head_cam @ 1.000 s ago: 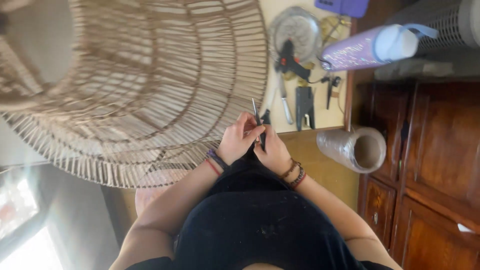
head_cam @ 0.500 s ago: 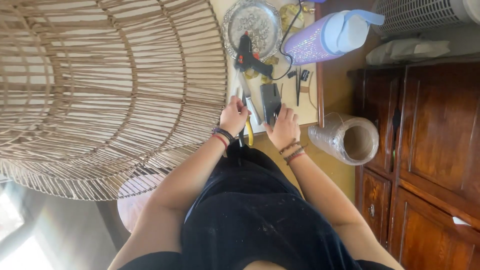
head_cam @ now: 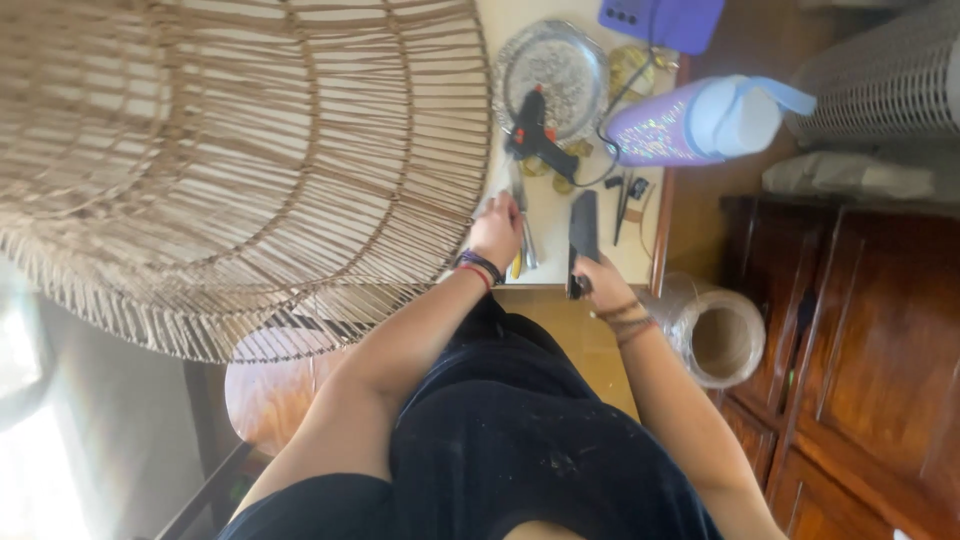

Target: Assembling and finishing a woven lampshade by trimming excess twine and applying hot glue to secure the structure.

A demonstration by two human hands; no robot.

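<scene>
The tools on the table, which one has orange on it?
The black glue gun beside the silver plate; it has an orange trigger. The other tools look plain dark or metal.

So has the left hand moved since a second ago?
Yes. The left hand went from in front of the body, against the right hand, out onto the white table, nearer the glue gun.

We see a pale work table (head_cam: 640, 255) pushed against dark brown wooden cabinets (head_cam: 860, 330) with panelled doors (their grain glossy in the light). Below it lies a tan floor (head_cam: 590, 345). Strong daylight washes in at the lower left (head_cam: 30, 470), bleaching that corner beside a round wooden stool (head_cam: 270, 390).
</scene>
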